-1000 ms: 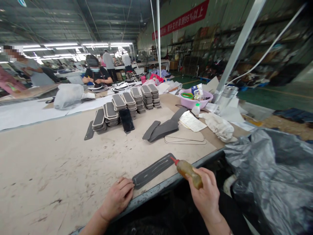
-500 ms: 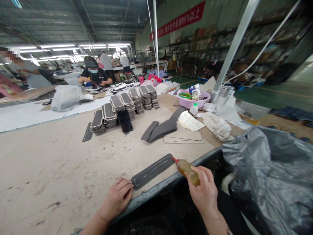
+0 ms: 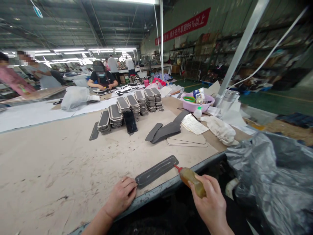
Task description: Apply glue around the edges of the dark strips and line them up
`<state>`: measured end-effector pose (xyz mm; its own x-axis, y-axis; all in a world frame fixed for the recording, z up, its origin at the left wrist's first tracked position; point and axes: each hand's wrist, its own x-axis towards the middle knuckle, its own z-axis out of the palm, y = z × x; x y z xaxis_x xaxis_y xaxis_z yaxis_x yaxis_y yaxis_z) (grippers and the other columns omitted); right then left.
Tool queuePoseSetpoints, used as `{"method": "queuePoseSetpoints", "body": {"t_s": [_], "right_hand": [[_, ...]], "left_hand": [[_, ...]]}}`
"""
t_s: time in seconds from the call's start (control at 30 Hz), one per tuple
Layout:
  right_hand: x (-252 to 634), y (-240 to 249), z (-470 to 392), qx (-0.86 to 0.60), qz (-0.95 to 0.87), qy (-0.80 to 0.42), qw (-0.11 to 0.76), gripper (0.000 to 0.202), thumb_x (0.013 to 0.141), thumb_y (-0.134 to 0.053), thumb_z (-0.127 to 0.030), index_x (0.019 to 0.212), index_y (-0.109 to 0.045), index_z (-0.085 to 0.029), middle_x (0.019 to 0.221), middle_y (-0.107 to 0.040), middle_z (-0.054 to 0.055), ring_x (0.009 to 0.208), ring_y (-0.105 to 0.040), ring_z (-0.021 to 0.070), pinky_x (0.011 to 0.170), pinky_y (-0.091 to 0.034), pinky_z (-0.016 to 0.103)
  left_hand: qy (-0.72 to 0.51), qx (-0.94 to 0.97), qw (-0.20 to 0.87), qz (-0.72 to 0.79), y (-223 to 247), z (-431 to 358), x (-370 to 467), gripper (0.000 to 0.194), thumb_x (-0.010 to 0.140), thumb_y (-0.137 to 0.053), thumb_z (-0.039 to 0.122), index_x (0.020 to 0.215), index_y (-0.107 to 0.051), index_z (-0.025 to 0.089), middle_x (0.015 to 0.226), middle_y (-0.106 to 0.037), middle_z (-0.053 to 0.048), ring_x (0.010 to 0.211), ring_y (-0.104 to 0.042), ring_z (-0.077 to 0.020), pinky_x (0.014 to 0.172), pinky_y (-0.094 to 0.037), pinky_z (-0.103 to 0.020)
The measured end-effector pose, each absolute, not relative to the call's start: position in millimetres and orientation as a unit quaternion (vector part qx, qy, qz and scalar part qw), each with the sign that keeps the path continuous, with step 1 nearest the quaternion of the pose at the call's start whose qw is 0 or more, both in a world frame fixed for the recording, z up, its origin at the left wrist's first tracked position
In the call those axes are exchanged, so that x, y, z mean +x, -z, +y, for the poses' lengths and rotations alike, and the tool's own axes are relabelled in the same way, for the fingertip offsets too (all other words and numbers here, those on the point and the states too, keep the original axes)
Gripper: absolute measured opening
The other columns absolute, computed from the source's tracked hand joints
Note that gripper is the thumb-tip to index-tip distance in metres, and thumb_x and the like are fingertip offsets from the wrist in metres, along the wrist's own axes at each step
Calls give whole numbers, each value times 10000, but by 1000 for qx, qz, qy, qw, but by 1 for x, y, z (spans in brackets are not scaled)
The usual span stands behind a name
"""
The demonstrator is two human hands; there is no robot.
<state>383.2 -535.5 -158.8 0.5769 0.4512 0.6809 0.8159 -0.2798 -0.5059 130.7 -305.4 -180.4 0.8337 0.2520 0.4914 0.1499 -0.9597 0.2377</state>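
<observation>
At lower centre, the dark strip (image 3: 156,171) is lying lengthwise, slanting from lower left to upper right. The left hand (image 3: 123,195) is touching its lower-left end; the right hand (image 3: 207,195), apart, is gripping the bottle (image 3: 192,180), its red nozzle pointing upper left.

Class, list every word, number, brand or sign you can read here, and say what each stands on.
"提升交付率到95%以上": red banner; its left end is too blurred.
Paper sheet: writing too small.
Packet: print unreadable.
Hanging sign: too blurred.
</observation>
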Motion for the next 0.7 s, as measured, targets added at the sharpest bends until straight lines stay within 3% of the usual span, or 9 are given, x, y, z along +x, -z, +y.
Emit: {"method": "queuePoseSetpoints", "body": {"t_s": [0.2,0.47,0.7], "right_hand": [[365,157,-526,-718,-468,107,504,186,911,-613,-321,1053,-599,-202,1037,-533,88,881,-589,189,728,-533,301],[387,162,-522,-746,-391,244,481,235,887,-647,-337,1067,-617,-188,1015,-558,99,896,-594,226,754,-530,354],[371,172,-517,-697,-424,101,569,289,857,-659,-462,986,-637,-204,968,-619,75,867,-617,250,734,-533,369]], "left_hand": [[-264,953,103,108,181,-306,131,175,894,-482,105,917,-641,175,875,-667,-59,801,-600,-166,768,-528,-319],[-270,952,96,108,177,-307,132,180,883,-480,92,919,-639,170,875,-664,-65,806,-601,-172,781,-531,-332],[-291,935,136,151,182,-311,128,165,843,-496,101,903,-625,184,848,-661,-70,798,-619,-174,739,-549,-317]]}}
